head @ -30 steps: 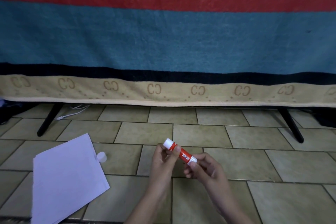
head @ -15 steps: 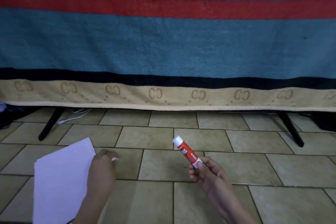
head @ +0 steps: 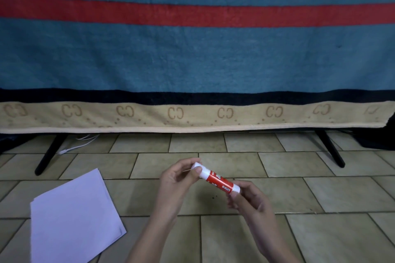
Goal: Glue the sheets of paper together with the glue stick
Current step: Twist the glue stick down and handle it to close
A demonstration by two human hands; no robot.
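A red and white glue stick (head: 217, 180) is held in the air above the tiled floor, tilted with its top toward the upper left. My right hand (head: 248, 200) pinches its lower white end. My left hand (head: 178, 179) holds the white cap (head: 199, 168) on the stick's top end between thumb and fingers. A stack of white paper sheets (head: 72, 218) lies flat on the floor at the lower left, apart from both hands.
A blue blanket with a red stripe and a beige border (head: 192, 115) hangs across the back over a black-legged stand (head: 50, 152). A white cable (head: 81, 142) lies under it at the left. Beige floor tiles (head: 320, 194) surround the hands.
My left hand went to the white cap beside the paper, took it from the floor, and came back to the glue stick's top. The cap now sits on the stick.
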